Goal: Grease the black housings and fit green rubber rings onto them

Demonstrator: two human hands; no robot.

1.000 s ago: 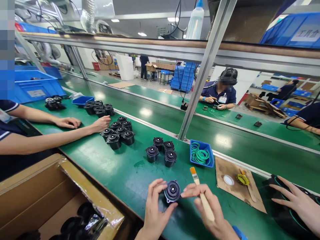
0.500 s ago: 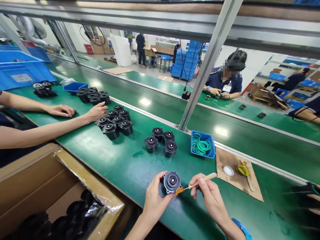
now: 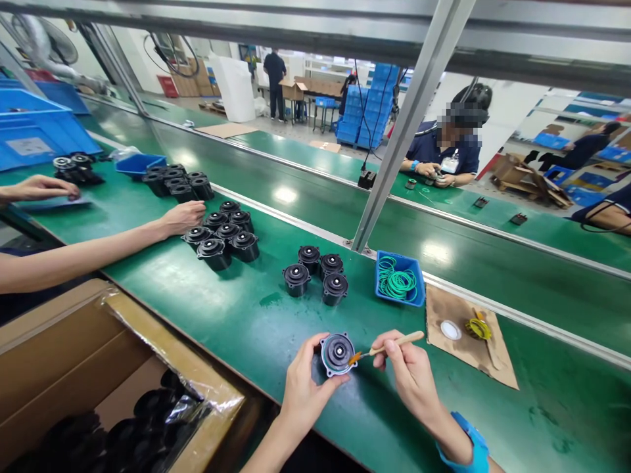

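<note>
My left hand [image 3: 309, 380] grips a black round motor-like housing [image 3: 339, 352] by its rim, fingers and thumb on opposite sides. The housing's stepped top faces up, and a green ring shows inside its lugged rim. In my right hand [image 3: 405, 369] is a slim wooden-handled tool [image 3: 405, 338] with a metal neck. Its flat orange tip touches the housing's top near the right rim; whether it is a brush or a spatula I cannot tell. Beyond my hands stand several similar black housings [image 3: 296, 279]. A blue bin [image 3: 421, 292] holds loose green rings [image 3: 397, 282].
A cardboard sheet [image 3: 497, 368] carries a white disc [image 3: 450, 330] and a yellow tub [image 3: 477, 328]. A co-worker's hand [image 3: 182, 218] rests by more housings [image 3: 214, 249]. An open carton [image 3: 54, 355] with black parts is at lower left. A metal post [image 3: 394, 154] rises behind the bin.
The tool's orange tip has moved from the housing's lower right edge up onto its top near the right rim. A co-worker's farther hand has moved left. A blurred dark shape at right has gone.
</note>
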